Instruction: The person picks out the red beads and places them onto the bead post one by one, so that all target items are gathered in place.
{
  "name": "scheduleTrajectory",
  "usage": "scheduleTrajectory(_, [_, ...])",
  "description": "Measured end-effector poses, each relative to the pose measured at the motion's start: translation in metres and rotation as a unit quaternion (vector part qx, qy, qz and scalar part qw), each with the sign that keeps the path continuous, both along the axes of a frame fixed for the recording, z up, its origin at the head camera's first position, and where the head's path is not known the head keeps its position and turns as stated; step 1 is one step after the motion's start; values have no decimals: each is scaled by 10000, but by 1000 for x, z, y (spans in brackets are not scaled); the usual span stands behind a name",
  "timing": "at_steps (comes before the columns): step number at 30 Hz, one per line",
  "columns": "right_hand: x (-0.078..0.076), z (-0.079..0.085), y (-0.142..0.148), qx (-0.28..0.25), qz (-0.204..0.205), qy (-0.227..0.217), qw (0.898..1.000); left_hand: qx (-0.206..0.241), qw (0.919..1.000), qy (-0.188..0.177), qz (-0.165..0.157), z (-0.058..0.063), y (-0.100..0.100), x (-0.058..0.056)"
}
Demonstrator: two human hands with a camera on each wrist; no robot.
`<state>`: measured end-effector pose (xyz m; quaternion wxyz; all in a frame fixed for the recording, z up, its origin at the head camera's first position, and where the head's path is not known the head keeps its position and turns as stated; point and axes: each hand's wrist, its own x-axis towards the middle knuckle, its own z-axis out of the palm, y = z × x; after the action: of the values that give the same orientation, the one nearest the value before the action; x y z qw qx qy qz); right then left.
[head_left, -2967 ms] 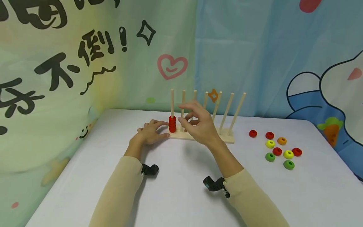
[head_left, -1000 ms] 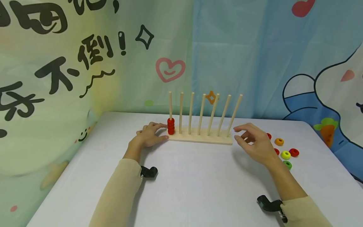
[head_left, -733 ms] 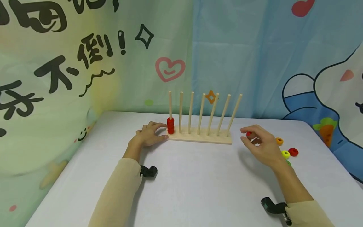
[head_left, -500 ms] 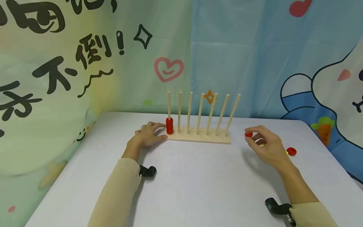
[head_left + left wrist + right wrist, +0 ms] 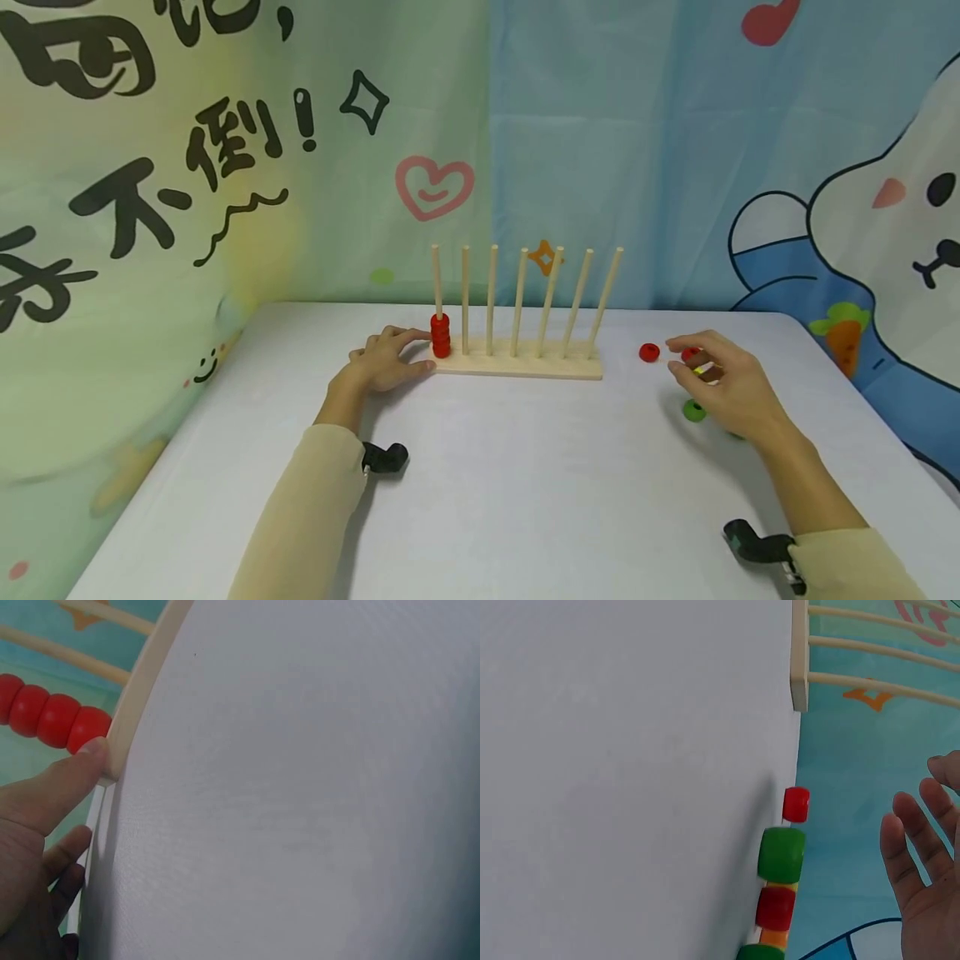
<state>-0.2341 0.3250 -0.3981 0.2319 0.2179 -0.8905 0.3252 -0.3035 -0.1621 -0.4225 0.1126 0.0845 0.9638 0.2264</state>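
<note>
Toward the far edge of the white surface (image 5: 525, 483) stands a pale wooden rack (image 5: 517, 365): flat base, seven pegs in a row. Its leftmost peg (image 5: 437, 271) carries a stack of red beads (image 5: 440, 337), glossy and rounded, touching one another down to the base, with bare wood above. Left hand (image 5: 386, 361): at that end of the rack, thumb resting against the base, fingers relaxed. Right hand (image 5: 727, 379): above the loose beads right of the rack, released, thumb and forefinger apart. Loose pieces as I see them: single red bead (image 5: 649, 352) between rack and hand; second red bead (image 5: 691, 354) partly behind the fingers; green bead (image 5: 694, 411), hole visible, nearer the person; orange bead (image 5: 773, 938) partly covered by its neighbours. Full count uncertain; the hand hides some.
</note>
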Motion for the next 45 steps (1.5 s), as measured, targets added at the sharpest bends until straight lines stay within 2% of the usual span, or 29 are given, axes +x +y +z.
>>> scheduleTrajectory(7, [5, -7, 15, 226, -281, -198, 9992, 11, 10000, -14, -33, 3, 2, 1])
scheduleTrajectory(13, [8, -9, 26, 186, -233, -304, 9991, -21, 10000, 16, -45, 2, 4, 0])
scheduleTrajectory(16, [10, -7, 31, 245, -228, -458, 9984, -35, 10000, -2, -29, 1, 3, -1])
scheduleTrajectory(22, [11, -8, 41, 461, -515, -825, 9942, -5, 10000, -46, -18, 4, 2, -3])
scheduleTrajectory(26, [11, -9, 49, 689, -667, -1047, 9899, -23, 10000, -35, -19, 3, 2, -2])
scheduleTrajectory(35, [11, -8, 56, 962, -764, -2041, 9712, 49, 10000, -22, 10, 2, -1, 1])
scheduleTrajectory(45, [9, -8, 56, 1159, -842, -2366, 9610, 80, 10000, 15, -48, 1, -1, 0])
